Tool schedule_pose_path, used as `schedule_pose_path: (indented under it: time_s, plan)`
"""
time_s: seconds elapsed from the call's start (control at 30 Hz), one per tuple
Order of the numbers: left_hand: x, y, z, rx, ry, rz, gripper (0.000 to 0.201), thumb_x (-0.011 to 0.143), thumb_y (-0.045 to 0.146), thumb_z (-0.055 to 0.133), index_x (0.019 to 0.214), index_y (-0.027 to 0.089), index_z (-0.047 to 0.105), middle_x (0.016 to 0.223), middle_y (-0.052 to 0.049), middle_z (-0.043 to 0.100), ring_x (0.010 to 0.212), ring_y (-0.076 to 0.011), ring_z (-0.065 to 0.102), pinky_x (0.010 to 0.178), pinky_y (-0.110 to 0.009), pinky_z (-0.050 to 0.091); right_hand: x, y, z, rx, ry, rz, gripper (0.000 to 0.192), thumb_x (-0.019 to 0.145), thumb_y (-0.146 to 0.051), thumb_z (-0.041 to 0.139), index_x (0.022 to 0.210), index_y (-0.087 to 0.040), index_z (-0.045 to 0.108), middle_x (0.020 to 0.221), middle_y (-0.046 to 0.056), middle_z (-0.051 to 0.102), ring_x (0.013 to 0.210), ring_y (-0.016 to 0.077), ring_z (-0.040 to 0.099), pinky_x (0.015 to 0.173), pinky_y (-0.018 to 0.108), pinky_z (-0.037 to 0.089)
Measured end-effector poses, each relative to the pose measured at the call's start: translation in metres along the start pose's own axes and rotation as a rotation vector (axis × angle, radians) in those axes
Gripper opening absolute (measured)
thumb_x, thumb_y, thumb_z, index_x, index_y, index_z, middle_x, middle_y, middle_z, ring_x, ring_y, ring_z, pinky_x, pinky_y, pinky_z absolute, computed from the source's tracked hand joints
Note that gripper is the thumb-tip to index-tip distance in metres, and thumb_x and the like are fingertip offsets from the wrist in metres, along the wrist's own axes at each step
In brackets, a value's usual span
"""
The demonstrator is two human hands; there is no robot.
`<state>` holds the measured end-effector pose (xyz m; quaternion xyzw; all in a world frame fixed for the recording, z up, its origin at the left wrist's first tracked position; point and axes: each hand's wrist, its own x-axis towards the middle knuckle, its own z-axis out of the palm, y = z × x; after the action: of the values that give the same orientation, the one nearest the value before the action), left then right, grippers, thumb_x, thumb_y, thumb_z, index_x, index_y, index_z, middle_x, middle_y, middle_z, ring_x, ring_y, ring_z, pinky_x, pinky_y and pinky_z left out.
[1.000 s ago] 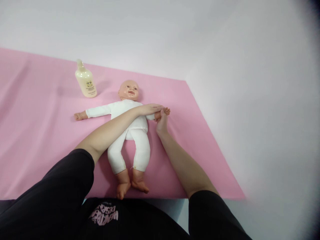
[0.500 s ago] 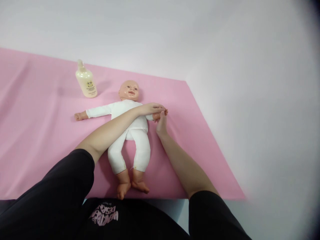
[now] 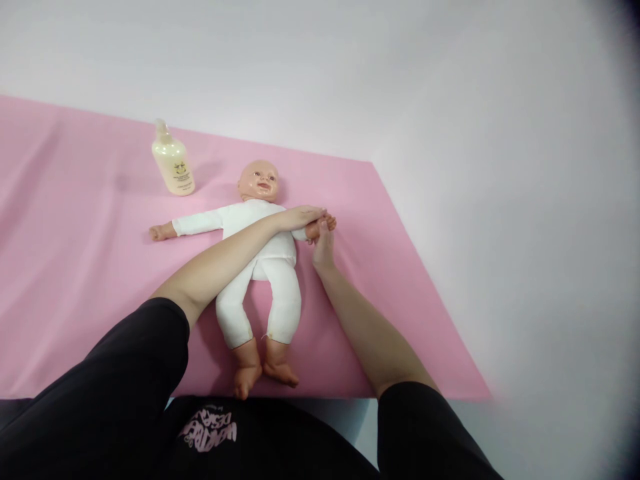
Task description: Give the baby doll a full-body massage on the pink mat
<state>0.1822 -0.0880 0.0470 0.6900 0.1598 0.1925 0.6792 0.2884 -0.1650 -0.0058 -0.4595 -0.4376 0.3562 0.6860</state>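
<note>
A baby doll [image 3: 260,230] with a bald plastic head and a white cloth body lies on its back, arms spread and feet toward me. My left hand [image 3: 304,217] reaches across its chest and lies with fingers stretched along the top of the doll's arm on the right. From below, my right hand [image 3: 324,250] grips that arm near the wrist, thumb up against the doll's hand [image 3: 330,222]. The rest of my right fingers are mostly hidden beneath it. Small plastic fingers stick out past my hands.
A pump bottle [image 3: 173,163] of pale yellow liquid stands upright beyond the doll's other arm. A pink sheet [image 3: 390,320] covers the table, whose right edge slants down past my right arm. A pale wall or floor surrounds it.
My left fingers have slid back slightly, showing more of the doll's hand. My right thumb has shifted a little. The doll's body and the bottle stay put.
</note>
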Motion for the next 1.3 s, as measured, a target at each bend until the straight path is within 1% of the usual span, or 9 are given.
schedule_pose_path:
  time_s: [0.2,0.3,0.4,0.53,0.63,0.73,0.9,1.1,1.3]
  plan:
    - [0.008,-0.009,-0.004,0.111,0.077,0.097,0.057,0.107,0.061,0.047,0.087,0.013,0.072,0.073,-0.008,0.073,0.076,-0.0189,0.072,0.078,-0.029,0.057,-0.001,0.001,-0.003,-0.064,-0.013,0.013,0.053,0.079,-0.072,0.068,0.103,-0.025,0.067,0.079,0.000,0.057,0.064,0.0150,0.050,0.050,0.026,0.035]
    - [0.011,-0.013,-0.005,0.152,0.118,0.162,0.059,0.105,0.063,0.050,0.081,0.014,0.071,0.073,-0.009,0.072,0.092,-0.0223,0.073,0.088,-0.030,0.056,-0.002,-0.003,-0.002,-0.059,-0.025,0.000,0.047,0.077,-0.064,0.071,0.102,-0.024,0.067,0.083,0.002,0.061,0.073,0.0178,0.058,0.056,0.028,0.044]
    - [0.012,-0.015,-0.005,0.170,0.128,0.174,0.060,0.105,0.064,0.050,0.076,0.015,0.069,0.072,-0.009,0.072,0.097,-0.0237,0.072,0.092,-0.032,0.056,-0.004,-0.008,0.001,-0.041,-0.029,-0.004,0.042,0.076,-0.057,0.074,0.101,-0.024,0.067,0.089,0.004,0.065,0.086,0.0215,0.065,0.068,0.034,0.054]
    - [0.012,-0.014,-0.005,0.149,0.114,0.134,0.059,0.105,0.062,0.051,0.073,0.015,0.067,0.073,-0.009,0.071,0.093,-0.0235,0.072,0.091,-0.033,0.056,-0.005,-0.009,0.003,-0.020,-0.028,0.022,0.038,0.075,-0.051,0.077,0.101,-0.025,0.067,0.092,0.005,0.067,0.094,0.0238,0.067,0.074,0.037,0.058]
    - [0.010,-0.010,-0.004,0.097,0.087,0.083,0.052,0.105,0.055,0.055,0.079,0.013,0.069,0.075,-0.009,0.072,0.081,-0.0208,0.072,0.083,-0.031,0.057,-0.004,-0.006,0.002,-0.009,-0.008,0.027,0.033,0.078,-0.051,0.077,0.095,-0.024,0.066,0.084,0.002,0.064,0.082,0.0198,0.064,0.067,0.033,0.055]
    - [0.007,-0.004,-0.003,0.032,0.038,-0.001,0.037,0.106,0.045,0.057,0.096,0.012,0.072,0.080,-0.007,0.075,0.066,-0.0159,0.069,0.076,-0.030,0.057,-0.004,-0.002,-0.001,-0.010,0.003,0.013,0.035,0.082,-0.057,0.073,0.090,-0.024,0.064,0.073,-0.003,0.057,0.064,0.0133,0.051,0.056,0.027,0.043]
    - [0.000,0.002,-0.001,-0.007,0.004,-0.040,0.033,0.109,0.039,0.051,0.100,0.012,0.068,0.080,-0.006,0.075,0.054,-0.0121,0.064,0.066,-0.027,0.054,-0.003,-0.001,-0.002,-0.005,-0.024,0.001,0.048,0.081,-0.071,0.068,0.088,-0.024,0.061,0.068,-0.005,0.048,0.057,0.0117,0.040,0.052,0.026,0.032]
    - [0.000,0.000,0.001,-0.015,0.004,-0.019,0.042,0.110,0.048,0.048,0.098,0.013,0.067,0.076,-0.007,0.074,0.055,-0.0138,0.064,0.068,-0.029,0.055,0.001,0.001,0.001,0.013,0.006,0.044,0.068,0.076,-0.089,0.055,0.095,-0.024,0.063,0.078,0.000,0.054,0.059,0.0133,0.045,0.049,0.026,0.030]
    - [0.002,0.000,0.001,-0.013,-0.039,0.006,0.041,0.106,0.052,0.055,0.104,0.013,0.068,0.077,-0.005,0.073,0.058,-0.0137,0.065,0.068,-0.027,0.054,0.007,0.007,0.000,0.004,0.066,0.071,0.075,0.081,-0.092,0.043,0.099,-0.022,0.063,0.081,0.002,0.059,0.061,0.0138,0.052,0.046,0.024,0.030]
